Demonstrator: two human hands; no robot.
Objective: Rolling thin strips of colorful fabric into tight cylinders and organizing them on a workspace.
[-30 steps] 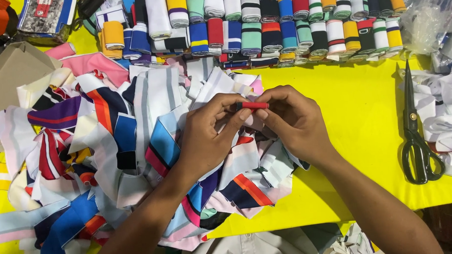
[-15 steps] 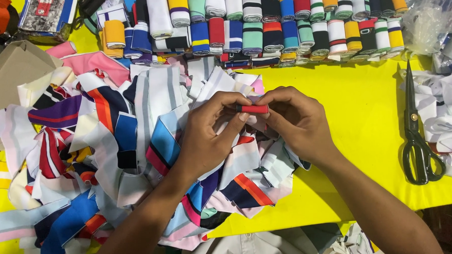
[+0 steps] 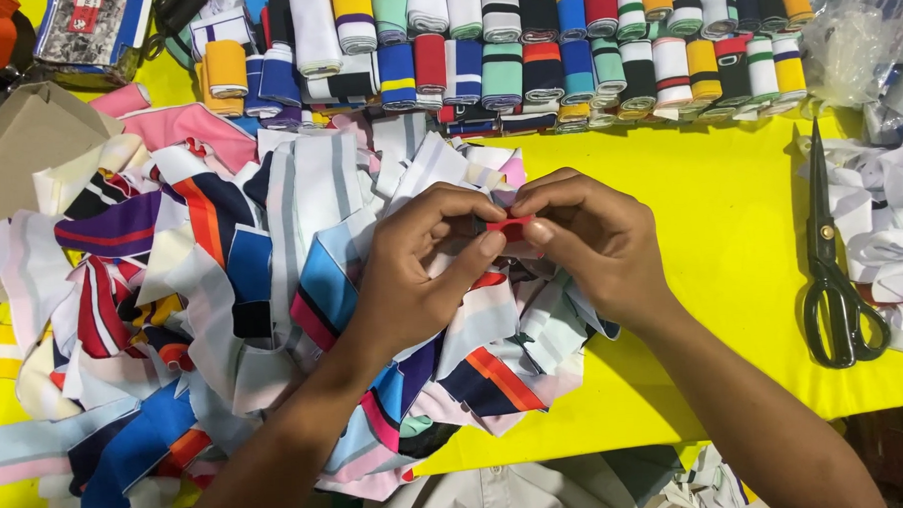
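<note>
My left hand and my right hand meet above a heap of striped fabric scraps. Between the fingertips of both hands is a small red fabric piece, pinched from each side. Most of that piece is hidden by my thumbs and fingers. The heap of coloured strips spreads over the left half of the yellow table and lies under both hands.
A row of rolled striped fabric bands lines the far edge. Dark-handled scissors lie at the right, beside a pile of white strips. A brown cardboard box sits at the far left, clear plastic bags at the top right.
Both hands stay in place over the heap; the fingers have shifted slightly around the red piece, which sits a little lower between the fingertips.
</note>
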